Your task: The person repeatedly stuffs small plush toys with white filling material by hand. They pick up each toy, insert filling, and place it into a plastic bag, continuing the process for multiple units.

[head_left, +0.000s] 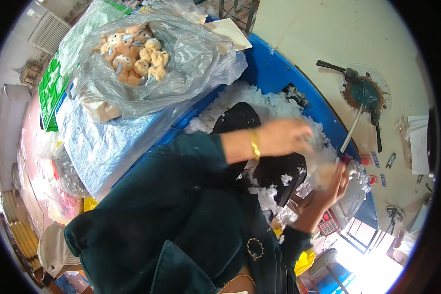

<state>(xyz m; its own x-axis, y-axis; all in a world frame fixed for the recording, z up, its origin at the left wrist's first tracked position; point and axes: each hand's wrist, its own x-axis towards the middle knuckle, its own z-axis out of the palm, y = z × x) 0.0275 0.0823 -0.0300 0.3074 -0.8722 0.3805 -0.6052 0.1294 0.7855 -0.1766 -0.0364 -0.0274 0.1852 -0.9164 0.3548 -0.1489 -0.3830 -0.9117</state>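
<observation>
Pale soft toy piece [325,172] held between both hands over a blue bin [269,73] of white stuffing [250,100].

Right hand [330,188] cupped under it, fingers curled around; left hand [284,138] pressed on top, fingers blurred, grip unclear. Behind, a clear bag of small plush toys [137,56]; nearby, a metal nozzle [351,131].

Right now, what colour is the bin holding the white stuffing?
Blue: the bin shows best in the head view.
</observation>
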